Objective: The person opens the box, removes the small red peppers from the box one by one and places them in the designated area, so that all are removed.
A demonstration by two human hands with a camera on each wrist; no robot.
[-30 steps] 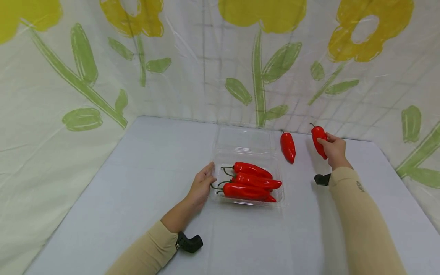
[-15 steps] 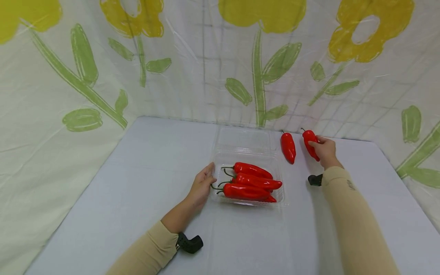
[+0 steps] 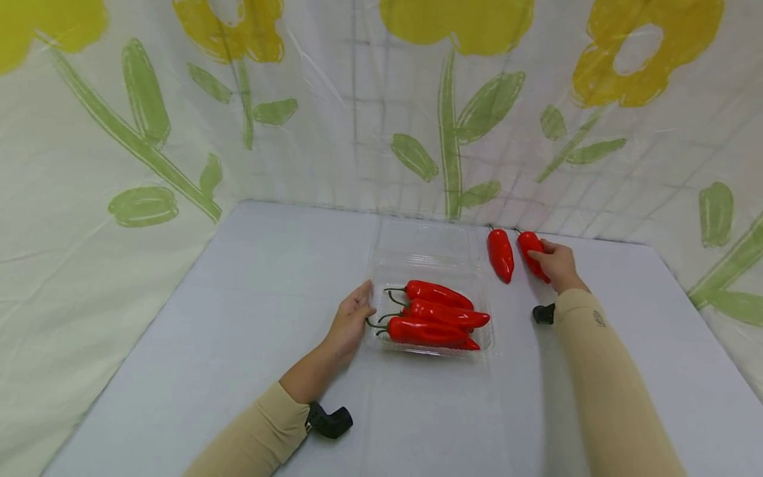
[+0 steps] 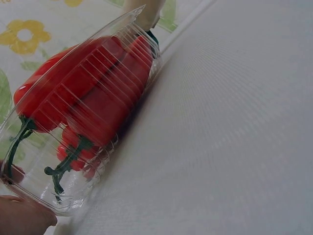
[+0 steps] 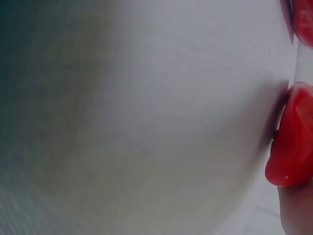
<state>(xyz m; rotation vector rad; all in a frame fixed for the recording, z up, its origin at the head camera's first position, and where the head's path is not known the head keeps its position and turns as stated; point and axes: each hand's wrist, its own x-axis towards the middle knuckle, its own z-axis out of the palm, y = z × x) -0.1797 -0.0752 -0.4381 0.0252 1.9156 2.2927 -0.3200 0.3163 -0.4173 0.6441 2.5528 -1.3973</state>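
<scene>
A: Nearest first: what is the left hand [image 3: 348,321] about?

B: It holds the left side of the clear tray [image 3: 481,291], thumb at the rim. I'd make that a calm brace: enough to stop sliding, not enough to buckle thin plastic

A: And the peppers in the tray [image 3: 444,315]?

B: Heaped, stems to the left, one close to the thumb. I'd mind that stem so it isn't crushed

A: Farther off, on the right?

B: The right hand [image 3: 558,264] pinches the held pepper [image 3: 530,250] between thumb and fingers, stem end far. The loose pepper [image 3: 501,256] lies just to its left, a narrow gap between

A: Is the held one down on the table [image 3: 268,278]?

B: Hard to say; the right wrist view cuts it off, so I can't tell whether it touches

A: Handling tips?

B: Grip the body, never the stem, and lightly, since that glossy skin probably slips. Tilt it little, and guard the left gap so the two don't knock. At the far side the lid [image 3: 428,240] lies folded back, so I'd carry nothing low across it
</scene>
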